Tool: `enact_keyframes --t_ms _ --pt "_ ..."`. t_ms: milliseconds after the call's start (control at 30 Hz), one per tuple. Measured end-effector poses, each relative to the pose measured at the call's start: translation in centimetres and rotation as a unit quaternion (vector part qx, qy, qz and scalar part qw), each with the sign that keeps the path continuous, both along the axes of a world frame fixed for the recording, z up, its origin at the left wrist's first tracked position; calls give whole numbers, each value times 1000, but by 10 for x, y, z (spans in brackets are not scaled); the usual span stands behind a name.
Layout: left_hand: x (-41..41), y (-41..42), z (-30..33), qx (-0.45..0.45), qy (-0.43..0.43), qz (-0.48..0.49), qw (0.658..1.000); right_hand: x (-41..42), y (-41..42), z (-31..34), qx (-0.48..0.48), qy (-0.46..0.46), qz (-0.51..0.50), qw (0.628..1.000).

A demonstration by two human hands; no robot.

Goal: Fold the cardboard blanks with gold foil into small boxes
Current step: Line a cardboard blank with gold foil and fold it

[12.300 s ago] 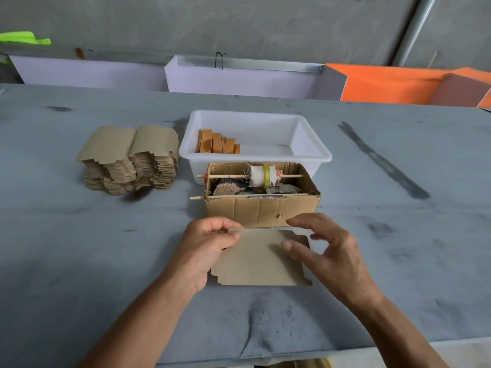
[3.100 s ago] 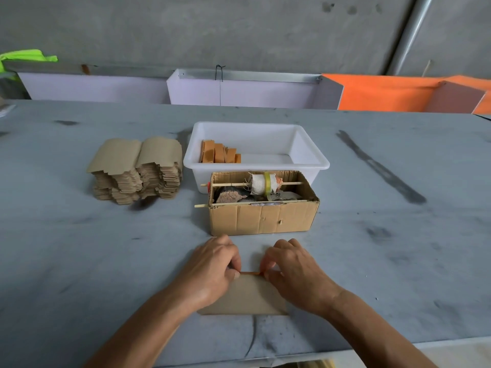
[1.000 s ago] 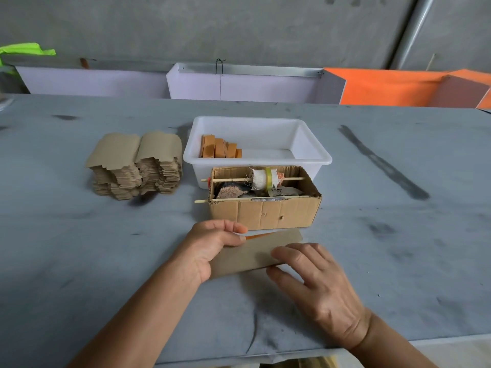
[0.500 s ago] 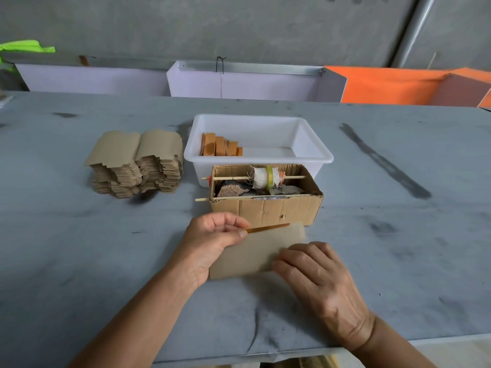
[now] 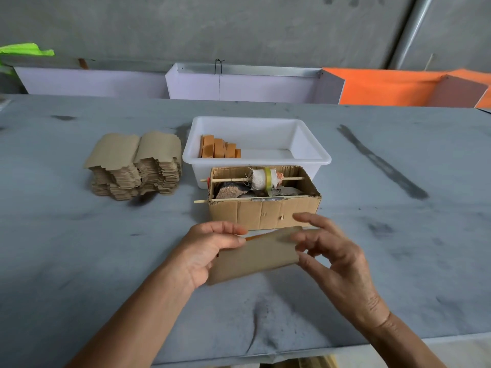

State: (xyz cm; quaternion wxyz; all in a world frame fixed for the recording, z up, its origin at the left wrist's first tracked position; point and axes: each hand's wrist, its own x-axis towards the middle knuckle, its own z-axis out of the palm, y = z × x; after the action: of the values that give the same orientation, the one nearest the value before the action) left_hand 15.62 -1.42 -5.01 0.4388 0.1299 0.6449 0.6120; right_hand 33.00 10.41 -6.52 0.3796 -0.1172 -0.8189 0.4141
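Fingers of the left hand [image 5: 210,251] curl over the left end of the folded cardboard blank [image 5: 255,254], thumb on its near face, pinching it. The right hand [image 5: 329,251] meets the blank's right end with bent fingers spread; some fingertips touch the edge, but whether it truly grips cannot be told. The blank is lifted just above the grey table [image 5: 79,261], tilted, near side of the open cardboard box [image 5: 263,208]; a thin orange-gold line shows along its upper edge, so the foil seems to face inward.

Judged from this, the blank is creased flat and about to be opened into a sleeve. Risks: with only one firm pinch, the sleeve could spring shut or slip; pressing off the score lines would buckle a panel; rough fingertip pressure might scuff the foil.

Beyond the cardboard box, which holds a wrapped spool [image 5: 263,178] on a stick, sits a white tub [image 5: 310,144] with a few orange finished boxes [image 5: 219,150]. Far left stands the stack of blanks [image 5: 138,166].
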Motion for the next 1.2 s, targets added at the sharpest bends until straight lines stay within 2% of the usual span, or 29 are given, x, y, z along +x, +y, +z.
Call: enact_keyframes --t_ms 100,233,300,433,600,800,867,967,1000,1067,1133,1200 --pt "-1 -3 6 35 -65 -45 996 -1 -2 -1 -110 16 18 994" --pt "-7 -10 10 109 -192 -78 972 -3 -2 2 -275 38 -63 958" --pt "-8 -13 10 112 -176 -97 973 -1 0 3 -344 17 -96 934" --pt "1 -12 14 88 -48 -143 985 -1 1 6 -423 -32 -115 898" --pt "7 -3 16 41 -18 -71 996 -3 -3 15 -431 -61 -105 894" --pt "14 -1 11 47 -20 -17 999 -6 -8 16 -437 -81 -108 889" --pt "17 1 9 66 -34 7 997 -9 -11 15 -401 -79 -139 902" --pt "21 3 7 90 -39 37 995 -12 -13 16 -276 -102 -200 935" --pt "21 3 6 96 -38 43 994 -12 -12 17 -262 -113 -199 938" --pt "21 3 7 105 -36 48 993 -11 -12 20 -324 -115 -163 925" --pt "21 3 7 110 -35 48 992 -10 -10 25 -416 -102 -118 896" --pt "21 2 6 111 -33 52 992 -8 -9 28 -450 -103 -96 882"
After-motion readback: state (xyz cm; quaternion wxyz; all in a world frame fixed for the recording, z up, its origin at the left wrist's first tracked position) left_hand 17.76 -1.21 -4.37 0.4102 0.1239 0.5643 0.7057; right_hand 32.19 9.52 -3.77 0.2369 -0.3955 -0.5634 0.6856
